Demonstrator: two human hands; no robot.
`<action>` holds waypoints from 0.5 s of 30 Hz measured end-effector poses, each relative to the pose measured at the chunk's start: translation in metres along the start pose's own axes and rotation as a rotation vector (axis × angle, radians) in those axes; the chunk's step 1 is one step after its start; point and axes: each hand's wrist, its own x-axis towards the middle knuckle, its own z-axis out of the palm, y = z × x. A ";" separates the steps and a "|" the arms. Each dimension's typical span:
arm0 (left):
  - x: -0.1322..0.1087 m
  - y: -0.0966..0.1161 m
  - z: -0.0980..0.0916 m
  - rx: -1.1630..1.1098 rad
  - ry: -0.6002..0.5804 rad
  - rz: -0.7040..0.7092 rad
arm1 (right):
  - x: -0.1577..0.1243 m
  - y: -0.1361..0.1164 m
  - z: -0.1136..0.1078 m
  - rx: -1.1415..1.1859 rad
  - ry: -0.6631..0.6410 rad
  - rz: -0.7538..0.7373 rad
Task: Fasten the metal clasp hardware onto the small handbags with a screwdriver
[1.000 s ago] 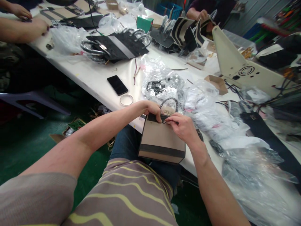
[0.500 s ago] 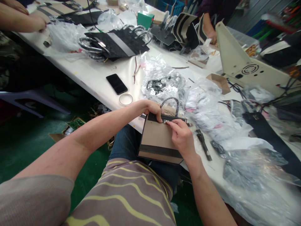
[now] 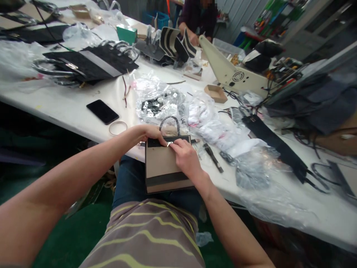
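A taupe and black handbag (image 3: 160, 163) with a looped handle (image 3: 170, 118) rests against my lap at the table's edge. My left hand (image 3: 153, 133) holds its top edge, fingers behind the rim and thumb on the black front band. Beside that thumb sits a small shiny metal clasp plate (image 3: 169, 143) on the band. The fingers of my right hand (image 3: 186, 155) are pinched together at the plate's right side. Its fingertips press on or hold the plate; which of the two I cannot tell.
On the white table (image 3: 69, 106) lie a phone (image 3: 102, 111), a tape ring (image 3: 118, 128), a plastic bag of metal plates (image 3: 156, 106), a black strap (image 3: 213, 158) and black bag pieces (image 3: 92, 61). A beige machine (image 3: 234, 76) stands behind, near a co-worker (image 3: 192, 22).
The view has swung to the right, so the table things appear further left. Both hands stay at the metal plate on the handbag. The arm at the upper left is out of view.
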 end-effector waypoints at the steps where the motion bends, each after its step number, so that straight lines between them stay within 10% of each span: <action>1: 0.002 0.000 -0.001 0.012 -0.009 -0.021 | -0.003 0.005 -0.008 0.078 0.035 0.006; 5: 0.005 0.003 -0.003 0.043 -0.059 -0.098 | -0.035 0.054 -0.042 0.056 0.384 0.342; 11: 0.005 0.011 -0.001 0.073 -0.104 -0.143 | -0.078 0.144 -0.040 -0.141 0.020 0.593; 15: 0.001 0.011 0.004 0.066 -0.056 -0.139 | -0.091 0.140 -0.041 -0.009 0.186 0.550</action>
